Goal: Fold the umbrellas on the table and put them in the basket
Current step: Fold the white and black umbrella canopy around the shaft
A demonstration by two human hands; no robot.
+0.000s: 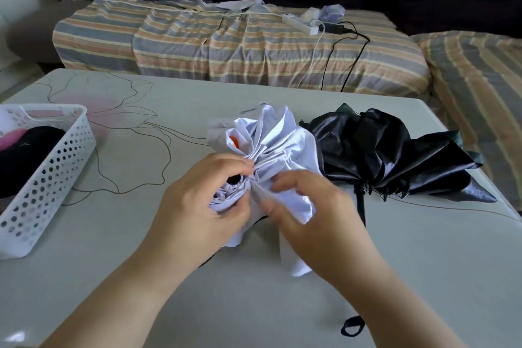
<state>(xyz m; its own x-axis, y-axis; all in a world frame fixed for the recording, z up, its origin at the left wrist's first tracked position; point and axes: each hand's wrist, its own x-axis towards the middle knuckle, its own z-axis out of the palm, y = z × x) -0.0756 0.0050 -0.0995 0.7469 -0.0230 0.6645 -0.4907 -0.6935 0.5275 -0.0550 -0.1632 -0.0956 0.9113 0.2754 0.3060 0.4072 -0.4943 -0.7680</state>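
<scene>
A pale lilac-white umbrella (275, 144) lies bunched in the middle of the table, its loose canopy fanned out away from me. My left hand (203, 200) grips the gathered canopy around its shaft. My right hand (313, 212) pinches a fold of the same fabric just beside it. A black umbrella (389, 150) lies collapsed but loose to the right, its black handle (361, 206) pointing toward me. A white perforated basket (53, 175) stands at the left edge, holding a black folded item and something pink.
The grey table (169, 234) has a flower line drawing. A black wrist loop (353, 329) lies near the front edge. Behind the table a striped sofa (240, 45) carries a power strip (299, 24) and cables.
</scene>
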